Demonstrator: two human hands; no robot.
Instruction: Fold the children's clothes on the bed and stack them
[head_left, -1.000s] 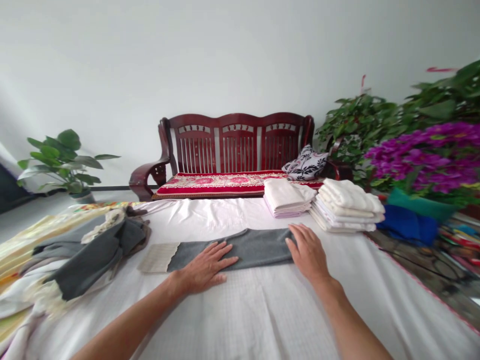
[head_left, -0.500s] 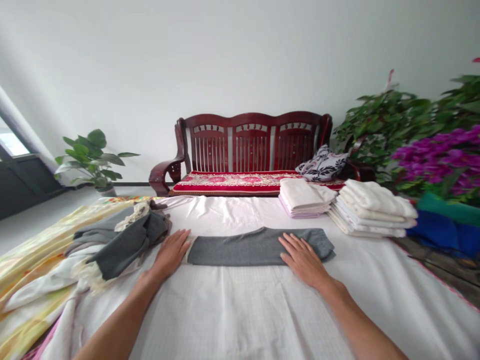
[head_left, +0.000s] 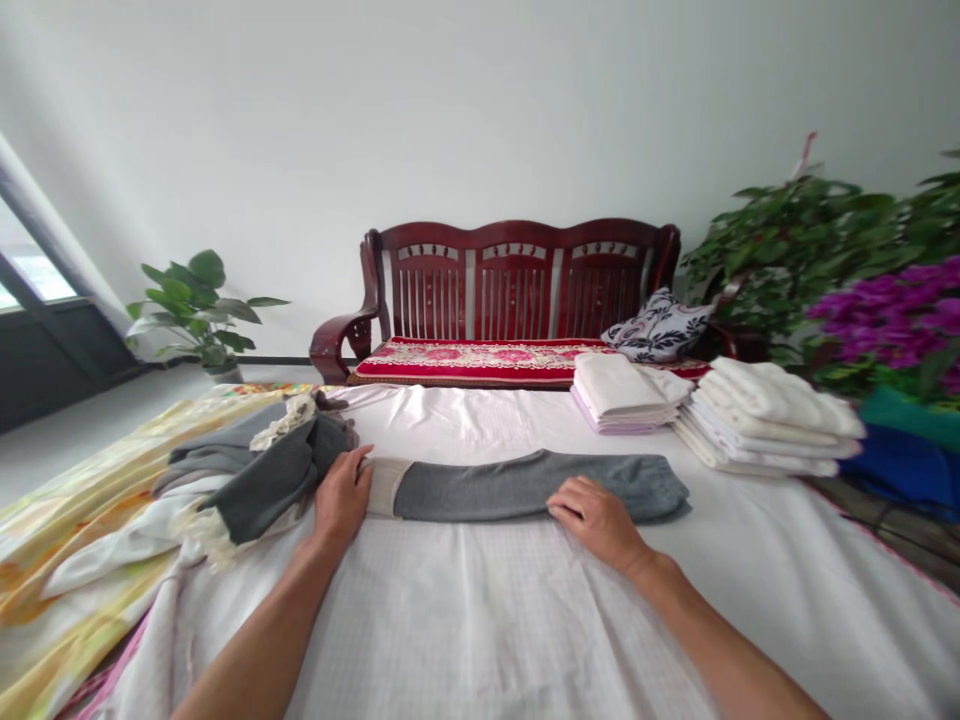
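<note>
A pair of grey trousers [head_left: 480, 490], folded lengthwise into a long strip, lies across the white sheet [head_left: 465, 610] in front of me. Its beige waistband [head_left: 390, 487] is at the left end. My left hand [head_left: 343, 497] is closed on that waistband end, fingertips partly hidden. Curled over the strip's near edge, right of its middle, my right hand [head_left: 596, 515] pinches the grey cloth. Left of my left hand is a loose heap of grey clothes [head_left: 262, 480] with cream trim.
Two stacks of folded cloth stand at the back right: a smaller stack [head_left: 626, 392] and a taller white stack [head_left: 772, 415]. A yellow patterned cloth [head_left: 97, 520] covers the left side. Beyond are a wooden bench [head_left: 517, 280], a potted plant [head_left: 199, 310] and purple flowers [head_left: 892, 320].
Both hands went from lying flat with spread fingers to closing on the trousers. More of the beige waistband now shows beside my left hand. The view has shifted slightly.
</note>
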